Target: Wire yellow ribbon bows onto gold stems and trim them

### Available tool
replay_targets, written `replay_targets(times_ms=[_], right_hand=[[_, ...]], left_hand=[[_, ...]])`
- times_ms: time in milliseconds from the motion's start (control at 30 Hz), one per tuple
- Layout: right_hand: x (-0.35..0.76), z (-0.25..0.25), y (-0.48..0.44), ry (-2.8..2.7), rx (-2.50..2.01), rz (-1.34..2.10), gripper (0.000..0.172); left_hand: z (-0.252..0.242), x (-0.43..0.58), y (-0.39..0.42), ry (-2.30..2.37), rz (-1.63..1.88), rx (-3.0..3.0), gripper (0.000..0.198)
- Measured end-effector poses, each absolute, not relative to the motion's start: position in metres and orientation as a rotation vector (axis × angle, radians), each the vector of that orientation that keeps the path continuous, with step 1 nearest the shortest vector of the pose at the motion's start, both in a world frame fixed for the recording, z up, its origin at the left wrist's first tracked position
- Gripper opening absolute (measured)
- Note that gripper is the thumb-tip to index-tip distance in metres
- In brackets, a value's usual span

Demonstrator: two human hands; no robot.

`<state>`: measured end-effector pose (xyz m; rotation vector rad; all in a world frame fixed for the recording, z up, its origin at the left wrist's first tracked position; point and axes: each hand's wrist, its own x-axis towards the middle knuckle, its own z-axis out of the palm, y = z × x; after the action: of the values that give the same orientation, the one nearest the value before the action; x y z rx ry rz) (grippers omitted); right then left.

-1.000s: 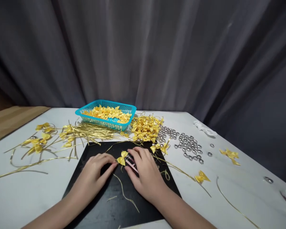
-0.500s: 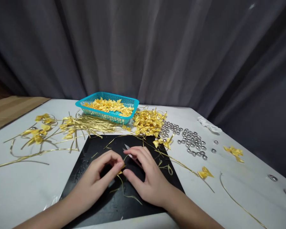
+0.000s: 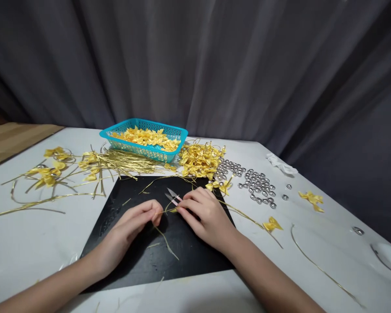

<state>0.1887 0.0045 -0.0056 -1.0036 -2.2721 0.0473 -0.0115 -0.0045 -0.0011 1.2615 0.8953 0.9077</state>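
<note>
My left hand is closed, pinching a thin gold cord over the black mat. The cord stretches toward my right hand, and another length hangs below the left fingers. A small piece of yellow ribbon shows at the closed fingertips of the right hand, mostly hidden by them. Small scissors with spread pointed blades stick out just beyond the right fingers. Whether that hand grips them or they lie on the mat, I cannot tell.
Behind the mat stand a blue basket of yellow ribbon bows and a bundle of gold cords. A heap of yellow bows and many silver beads lie to the right. More corded bows lie at left.
My hands have moved apart, the left one going left, and the gold cord now spans between them. The scissors' blades show more fully. The whole view has shifted slightly.
</note>
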Motion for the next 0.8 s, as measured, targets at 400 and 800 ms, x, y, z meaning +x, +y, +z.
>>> replay_targets(times_ms=[400,800], right_hand=[[0.196,-0.006,0.007,-2.073,-0.954,-0.218,0.019],[0.185,-0.001,-0.007,-1.920,-0.900,-0.334,0.018]], left_hand=[[-0.010,-0.010,-0.009,0.944,0.715,1.375,0.056],[0.000,-0.004,-0.023,0.972,0.621,1.620,0.051]])
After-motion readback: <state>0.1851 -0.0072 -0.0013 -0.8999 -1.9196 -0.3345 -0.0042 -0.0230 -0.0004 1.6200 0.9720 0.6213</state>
